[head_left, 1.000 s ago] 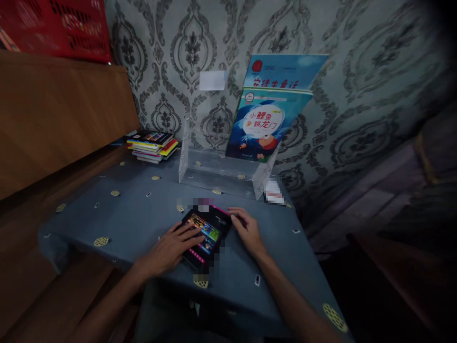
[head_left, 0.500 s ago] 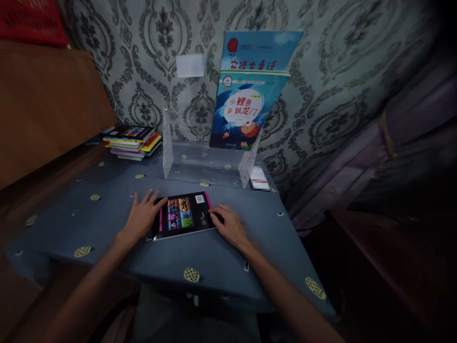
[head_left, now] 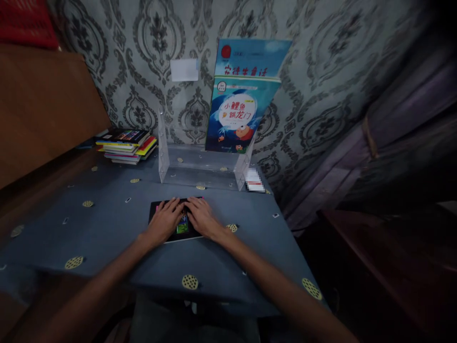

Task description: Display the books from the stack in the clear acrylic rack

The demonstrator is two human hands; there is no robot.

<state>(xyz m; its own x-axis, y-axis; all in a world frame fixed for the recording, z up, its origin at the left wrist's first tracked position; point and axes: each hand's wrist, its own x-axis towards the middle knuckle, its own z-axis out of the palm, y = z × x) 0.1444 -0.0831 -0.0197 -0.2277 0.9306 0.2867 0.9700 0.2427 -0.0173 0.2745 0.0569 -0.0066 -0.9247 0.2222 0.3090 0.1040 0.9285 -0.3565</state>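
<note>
A black book (head_left: pixel 183 227) with small colourful pictures lies flat near the front of the blue patterned tablecloth. My left hand (head_left: pixel 166 220) rests on its left half with the fingers spread, and my right hand (head_left: pixel 200 214) lies flat over its right half. The fingertips of both hands come close together near the book's upper middle. Behind it stands a clear acrylic rack (head_left: pixel 200 176), with a blue picture book (head_left: pixel 233 116) upright at its right side and another blue book (head_left: pixel 253 55) showing above and behind that one.
A stack of books (head_left: pixel 124 145) sits at the table's back left, beside a brown panel (head_left: pixel 46 109). A small white and red item (head_left: pixel 254 181) lies right of the rack. Patterned wallpaper is behind, a tied curtain (head_left: pixel 335 162) at the right.
Both hands have moved inward from the book's left and right edges onto its cover, and now lie close together. The view has shifted slightly.
</note>
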